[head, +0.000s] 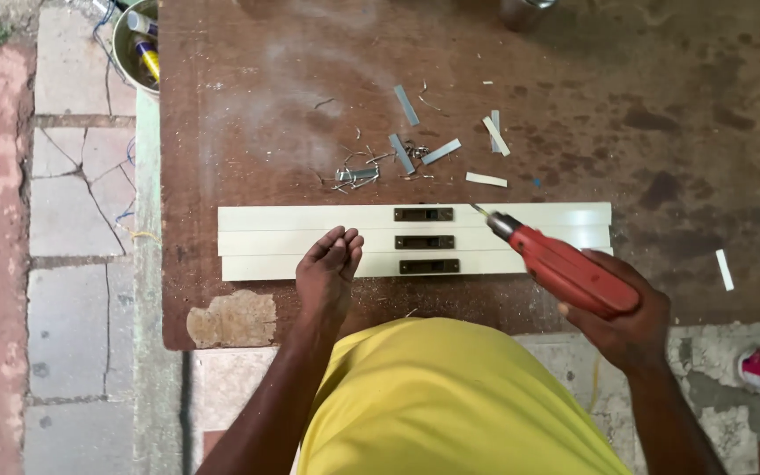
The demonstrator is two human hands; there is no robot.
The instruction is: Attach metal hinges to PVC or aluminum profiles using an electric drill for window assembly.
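The left hand (329, 268) lies flat, fingers together and stretched forward, pressing palm-down on the cream strips (310, 242), holding nothing. The right hand (628, 321) is wrapped tight around the grip of a red power drill (565, 268), forearm coming in from the lower right, the tool angled up and to the left so its thin bit (480, 211) meets the top strip just right of the uppermost slot.

The three strips are long, smooth and glossy, laid side by side and touching, lengthwise across the near part of the tabletop (661, 114). Each carries a dark rectangular slot plate (424, 240) near its middle, the three lined up one below another.

The tabletop is a worn brown board, stained, dusty and chipped at its near left corner. Beyond the strips lie short flat metal offcuts (441, 151) and a tangle of curled metal shavings (358, 174). A round tin (125, 53) holding tubes stands at the top left, over cracked paving stones (72, 211).
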